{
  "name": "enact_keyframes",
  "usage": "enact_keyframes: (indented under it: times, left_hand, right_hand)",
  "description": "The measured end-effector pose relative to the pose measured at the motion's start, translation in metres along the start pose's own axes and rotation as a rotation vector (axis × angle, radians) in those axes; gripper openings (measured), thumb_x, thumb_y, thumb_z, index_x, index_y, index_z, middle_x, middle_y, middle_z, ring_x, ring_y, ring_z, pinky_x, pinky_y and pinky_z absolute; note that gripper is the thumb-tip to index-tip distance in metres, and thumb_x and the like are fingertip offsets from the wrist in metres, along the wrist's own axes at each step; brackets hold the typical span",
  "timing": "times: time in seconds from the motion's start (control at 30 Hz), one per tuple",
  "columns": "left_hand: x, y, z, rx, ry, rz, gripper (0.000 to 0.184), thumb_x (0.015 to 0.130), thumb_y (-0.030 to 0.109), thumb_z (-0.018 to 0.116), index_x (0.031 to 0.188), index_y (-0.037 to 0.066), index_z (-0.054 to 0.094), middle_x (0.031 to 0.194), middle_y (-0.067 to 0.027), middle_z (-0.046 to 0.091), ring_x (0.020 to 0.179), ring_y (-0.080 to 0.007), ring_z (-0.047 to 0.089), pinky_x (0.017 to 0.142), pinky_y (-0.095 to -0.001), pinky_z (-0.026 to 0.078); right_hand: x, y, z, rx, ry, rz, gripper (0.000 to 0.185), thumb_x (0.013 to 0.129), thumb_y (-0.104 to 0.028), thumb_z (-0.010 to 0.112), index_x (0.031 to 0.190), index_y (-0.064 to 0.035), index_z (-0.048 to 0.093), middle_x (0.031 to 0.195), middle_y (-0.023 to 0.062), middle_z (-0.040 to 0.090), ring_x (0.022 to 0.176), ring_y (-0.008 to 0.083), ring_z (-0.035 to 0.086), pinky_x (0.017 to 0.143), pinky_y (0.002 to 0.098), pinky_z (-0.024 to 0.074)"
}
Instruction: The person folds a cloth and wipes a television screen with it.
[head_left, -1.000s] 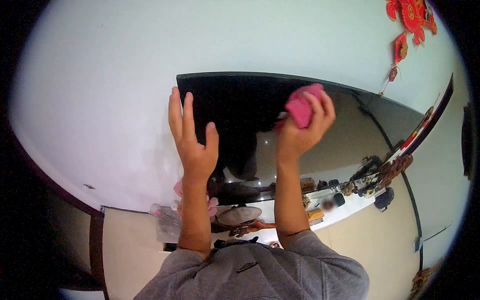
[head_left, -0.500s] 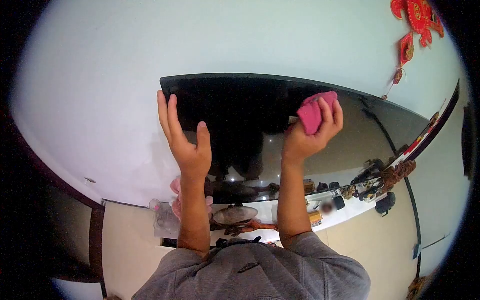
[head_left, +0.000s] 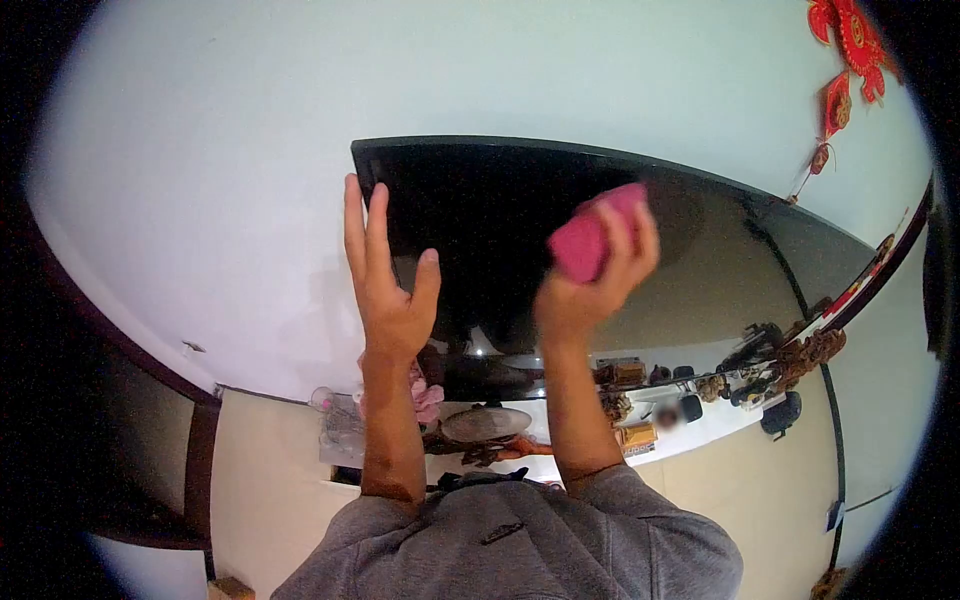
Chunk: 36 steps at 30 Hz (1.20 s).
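A large black television (head_left: 480, 230) stands before me against the pale wall, its glossy screen reflecting the room. At its left edge is my left hand (head_left: 393, 310), fingers stretched upward and thumb apart, with nothing in it; the fingers lie along the side of the frame. My right hand (head_left: 590, 295) holds a pink cloth (head_left: 580, 245) against the screen, a little right of its middle. That hand is slightly smeared by motion, and its fingers are bent over the cloth.
Below the television, a white shelf (head_left: 690, 435) bears an oval grey stone-like piece (head_left: 485, 423), a yellow box (head_left: 636, 436), pink flowers (head_left: 425, 398) and a brown carved ornament (head_left: 810, 358). A red hanging decoration (head_left: 838, 105) is on the wall at upper right.
My right hand has moved left across the screen with the pink cloth. The left hand stays at the television's edge, while the whole view has shifted slightly.
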<state>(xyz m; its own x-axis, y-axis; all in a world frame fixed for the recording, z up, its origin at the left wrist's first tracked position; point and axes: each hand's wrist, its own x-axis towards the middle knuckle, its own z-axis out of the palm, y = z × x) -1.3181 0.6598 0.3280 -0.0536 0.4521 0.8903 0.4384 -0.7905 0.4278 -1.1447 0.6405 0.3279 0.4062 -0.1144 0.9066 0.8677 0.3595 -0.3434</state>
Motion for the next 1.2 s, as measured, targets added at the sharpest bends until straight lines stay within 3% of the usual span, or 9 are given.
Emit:
enact_keyframes:
  times: [0.1, 0.2, 0.3, 0.33, 0.47, 0.57, 0.73, 0.83, 1.2]
  left_hand:
    - [-0.004, -0.01, -0.007, -0.041, -0.011, 0.018, 0.074, 0.083, 0.001, 0.061, 0.152, 0.005, 0.035, 0.159, -0.0229, 0.027, 0.147, -0.0385, 0.026, 0.12, -0.0464, 0.022]
    - [-0.007, -0.022, -0.014, -0.096, -0.014, -0.023, 0.073, 0.084, -0.003, 0.06, 0.152, 0.007, 0.036, 0.16, -0.0183, 0.028, 0.149, -0.0333, 0.026, 0.121, -0.043, 0.018]
    - [-0.009, -0.038, -0.023, -0.036, -0.121, -0.022, 0.072, 0.084, -0.004, 0.06, 0.151, 0.008, 0.037, 0.159, -0.0177, 0.03, 0.148, -0.033, 0.028, 0.121, -0.0427, 0.021]
    - [-0.007, -0.037, -0.026, -0.047, -0.14, -0.06, 0.07, 0.082, -0.002, 0.061, 0.149, 0.006, 0.041, 0.156, -0.0203, 0.033, 0.145, -0.0384, 0.031, 0.119, -0.0465, 0.023]
    - [-0.008, -0.052, -0.032, -0.066, -0.182, 0.039, 0.073, 0.079, -0.002, 0.06, 0.149, 0.007, 0.043, 0.156, -0.0197, 0.035, 0.144, -0.0389, 0.031, 0.118, -0.0476, 0.023]
    - [-0.005, -0.054, -0.038, -0.02, -0.255, 0.028, 0.073, 0.078, -0.001, 0.06, 0.148, 0.007, 0.043, 0.156, -0.019, 0.034, 0.144, -0.0389, 0.031, 0.119, -0.0481, 0.022]
    - [-0.006, -0.054, -0.036, -0.109, -0.271, -0.043, 0.07, 0.081, 0.004, 0.062, 0.148, 0.007, 0.043, 0.154, -0.019, 0.035, 0.141, -0.0395, 0.034, 0.118, -0.0484, 0.024]
    - [-0.006, -0.058, -0.036, -0.086, -0.273, 0.018, 0.07, 0.082, 0.004, 0.062, 0.149, 0.007, 0.043, 0.154, -0.0186, 0.035, 0.14, -0.0392, 0.035, 0.117, -0.0486, 0.025]
    - [-0.012, -0.053, -0.031, -0.172, -0.235, -0.087, 0.078, 0.076, -0.003, 0.06, 0.15, 0.011, 0.042, 0.153, -0.0174, 0.039, 0.14, -0.0382, 0.037, 0.116, -0.0462, 0.03]
  right_hand:
    - [-0.042, -0.019, 0.006, 0.032, -0.207, -0.175, 0.047, 0.069, 0.001, 0.066, 0.114, -0.0106, 0.069, 0.132, 0.0148, 0.053, 0.125, 0.0356, 0.05, 0.106, 0.0475, 0.0363]
    - [-0.046, -0.044, 0.015, 0.09, -0.313, -0.204, 0.045, 0.068, -0.003, 0.07, 0.112, -0.0124, 0.07, 0.132, 0.0121, 0.055, 0.124, 0.0339, 0.051, 0.103, 0.0461, 0.0341]
    - [-0.019, -0.062, 0.044, 0.129, -0.225, -0.339, 0.035, 0.072, -0.016, 0.07, 0.107, -0.0168, 0.072, 0.129, 0.005, 0.061, 0.116, 0.0286, 0.054, 0.097, 0.0456, 0.0341]
    - [-0.013, -0.069, 0.051, 0.15, -0.195, -0.36, 0.031, 0.073, -0.017, 0.07, 0.104, -0.0157, 0.072, 0.126, 0.0046, 0.063, 0.115, 0.0283, 0.055, 0.096, 0.0456, 0.0346]
    - [-0.041, -0.075, 0.055, 0.186, -0.241, -0.345, 0.025, 0.075, -0.018, 0.07, 0.1, -0.0147, 0.072, 0.12, 0.003, 0.067, 0.113, 0.0267, 0.057, 0.096, 0.0446, 0.0358]
    - [-0.066, -0.07, 0.054, 0.182, -0.299, -0.408, 0.03, 0.071, -0.013, 0.074, 0.101, -0.0145, 0.072, 0.125, 0.0039, 0.065, 0.117, 0.0288, 0.055, 0.099, 0.044, 0.0374]
    - [-0.016, -0.087, 0.067, 0.166, -0.258, -0.48, 0.031, 0.069, -0.014, 0.077, 0.099, -0.0164, 0.071, 0.122, 0.0035, 0.066, 0.113, 0.0289, 0.057, 0.096, 0.0438, 0.0381]
    - [-0.031, -0.084, 0.061, 0.136, -0.268, -0.442, 0.027, 0.075, -0.02, 0.069, 0.101, -0.0154, 0.071, 0.123, 0.003, 0.066, 0.112, 0.0259, 0.057, 0.093, 0.0435, 0.0376]
    - [-0.023, -0.09, 0.065, 0.159, -0.291, -0.418, 0.031, 0.07, -0.018, 0.072, 0.101, -0.0166, 0.071, 0.124, 0.0017, 0.065, 0.112, 0.0263, 0.055, 0.092, 0.0446, 0.0373]
